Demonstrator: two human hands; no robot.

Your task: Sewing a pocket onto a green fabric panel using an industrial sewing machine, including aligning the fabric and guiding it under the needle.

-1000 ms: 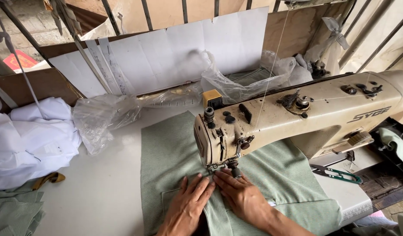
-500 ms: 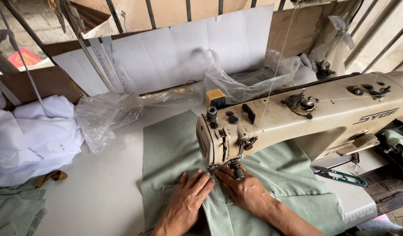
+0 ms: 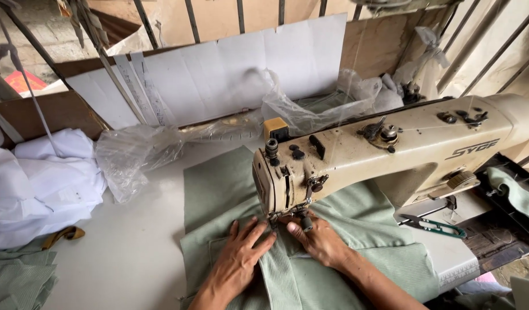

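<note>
Green cloth point(image 3: 230, 189) lies flat on white table point(image 3: 132, 258), running under sewing machine point(image 3: 390, 149) at centre right. Left hand point(image 3: 238, 261) pressed flat on cloth, fingers spread, gripping nothing, fingertips near needle. Right hand point(image 3: 319, 241) flat on cloth just right of needle, fingers together. White bundle point(image 3: 40, 183) far left. Snips point(image 3: 433, 225) on table at right.

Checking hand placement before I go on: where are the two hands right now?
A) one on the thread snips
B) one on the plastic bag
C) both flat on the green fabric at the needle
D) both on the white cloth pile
C: the left hand and right hand both press the green fabric beside the needle of the sewing machine.
</note>
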